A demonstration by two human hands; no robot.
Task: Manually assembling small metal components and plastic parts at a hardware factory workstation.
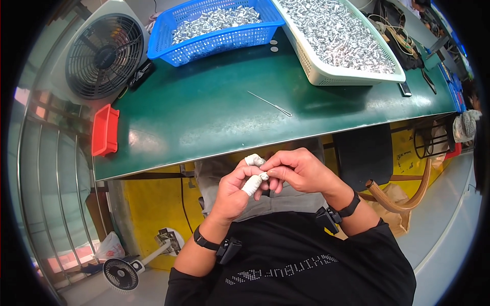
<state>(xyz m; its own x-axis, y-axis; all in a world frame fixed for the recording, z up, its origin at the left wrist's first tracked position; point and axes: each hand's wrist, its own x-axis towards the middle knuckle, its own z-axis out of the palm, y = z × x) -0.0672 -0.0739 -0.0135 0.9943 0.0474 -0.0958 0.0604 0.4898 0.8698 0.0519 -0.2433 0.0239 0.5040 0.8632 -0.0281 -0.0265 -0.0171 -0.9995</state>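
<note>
Both hands meet in front of my body, just off the near edge of the green table (pixel 204 117). White wraps (pixel 251 184) cover the thumb and a finger of my left hand (pixel 232 193). Its fingers are bent together at the tips. From the right, my right hand (pixel 303 172) pinches with thumb and forefinger right at those wrapped tips. Whatever lies between the fingertips is too small to make out. On the table beyond the hands lies a thin metal tool (pixel 275 106) with a looped end.
A blue basket (pixel 219 41) and a cream basket (pixel 352 77), both full of small silvery metal parts, stand at the back. To the left are a box fan (pixel 104 56) and a red tray (pixel 105 131). A wooden-armed chair (pixel 403 201) stands right; a small fan (pixel 121 274) is lower left.
</note>
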